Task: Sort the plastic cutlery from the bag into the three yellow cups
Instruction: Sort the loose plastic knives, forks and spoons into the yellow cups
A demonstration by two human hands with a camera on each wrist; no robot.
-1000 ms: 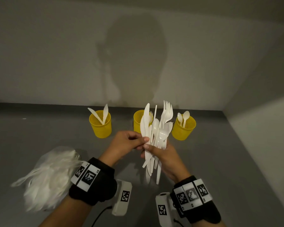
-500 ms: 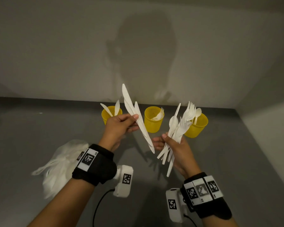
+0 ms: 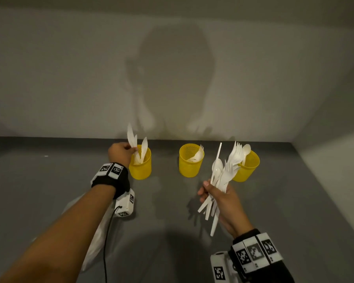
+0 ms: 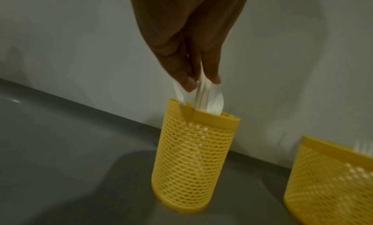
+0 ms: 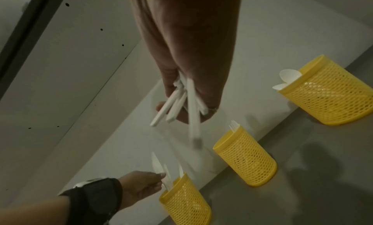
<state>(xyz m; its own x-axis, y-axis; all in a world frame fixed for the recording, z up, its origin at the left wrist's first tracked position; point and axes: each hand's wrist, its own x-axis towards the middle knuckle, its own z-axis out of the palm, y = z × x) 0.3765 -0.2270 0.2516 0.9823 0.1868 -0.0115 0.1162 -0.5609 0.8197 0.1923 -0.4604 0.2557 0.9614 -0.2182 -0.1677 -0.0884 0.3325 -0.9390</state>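
Three yellow mesh cups stand in a row by the back wall. The left cup (image 3: 141, 168) (image 4: 193, 156) (image 5: 185, 201) holds white knives. My left hand (image 3: 121, 152) (image 4: 199, 83) (image 5: 141, 183) is over its rim and pinches white plastic knives (image 3: 132, 137) (image 4: 201, 91) whose lower ends dip into the cup. The middle cup (image 3: 190, 163) (image 5: 246, 158) has a fork, the right cup (image 3: 246, 168) (image 5: 327, 91) has spoons. In front of the right cup, my right hand (image 3: 217, 193) (image 5: 181, 104) grips a bundle of white forks and spoons (image 3: 223, 176), handles (image 5: 181, 100) pointing down.
A clear plastic bag of cutlery (image 3: 98, 242) lies on the grey table (image 3: 49, 190) at the near left, partly under my left forearm. A wall runs behind the cups, and a side wall (image 3: 335, 170) closes the right.
My left hand has carried the knives away from the bundle, left and back, down into the left cup. My right hand still holds the forks and spoons near the right cup.
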